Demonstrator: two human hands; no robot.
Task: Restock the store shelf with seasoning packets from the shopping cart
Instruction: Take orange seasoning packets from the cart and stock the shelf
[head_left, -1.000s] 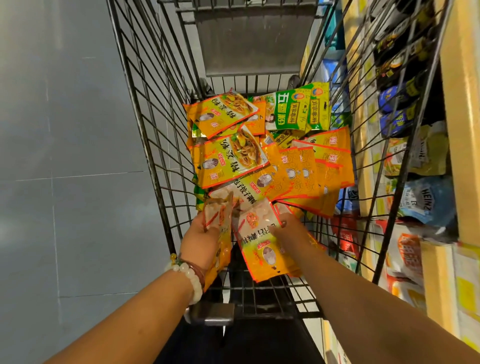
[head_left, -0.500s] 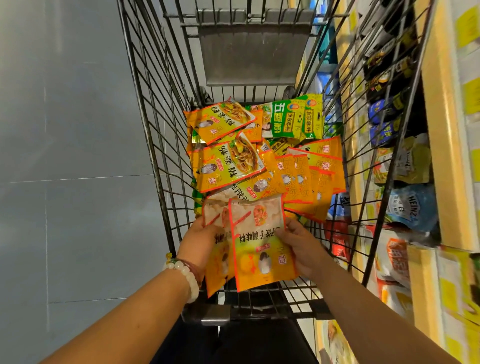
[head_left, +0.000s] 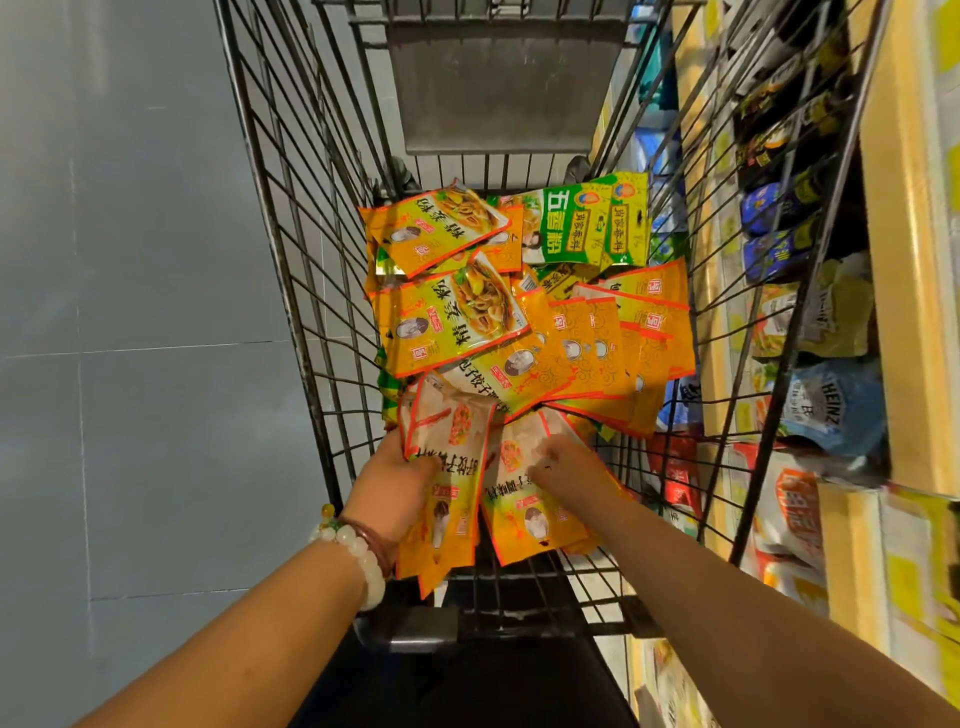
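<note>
Grey tiled floor (head_left: 130, 364) lies left. Blue Heinz pouch (head_left: 831, 410) and dark bottles (head_left: 779, 208) sit right.

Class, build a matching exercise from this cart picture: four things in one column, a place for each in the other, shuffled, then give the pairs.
Things:
1. green seasoning packets
2. stack of orange-and-white packets
3. blue Heinz pouch
4. white bead bracelet

Places:
A. on the left wrist
B. far end of the wire shopping cart
C. on the store shelf, outside the cart
D. gripped in the left hand

Pairs: 1-B, 2-D, 3-C, 4-A
</note>
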